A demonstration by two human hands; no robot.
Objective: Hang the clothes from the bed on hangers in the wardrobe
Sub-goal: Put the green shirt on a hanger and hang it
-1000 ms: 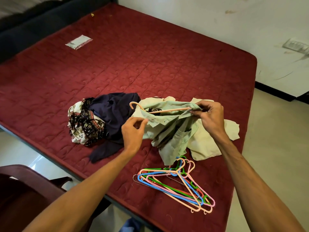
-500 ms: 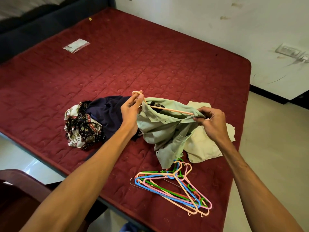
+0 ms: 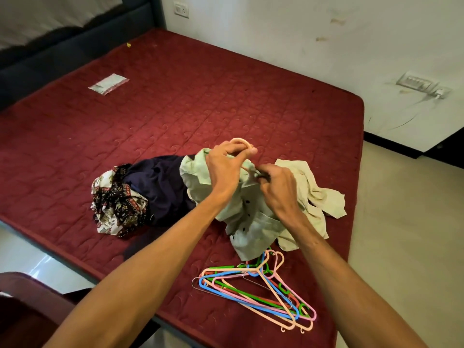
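Four garments [image 3: 160,187], one packet [image 3: 108,83], one hanger pile [image 3: 253,295].

A stained white wall [image 3: 301,46] carried a switch plate [image 3: 181,9]. The maroon bed [image 3: 200,96] met a dark headboard [image 3: 50,59]. A brown chair [image 3: 25,310] stood beside it on the pale floor [image 3: 401,247].

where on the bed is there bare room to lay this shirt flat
Bare mattress stretches from the dark clothes pile back to the headboard, save a small packet. The near edge is crowded: that pile, beige garment, spare hangers.
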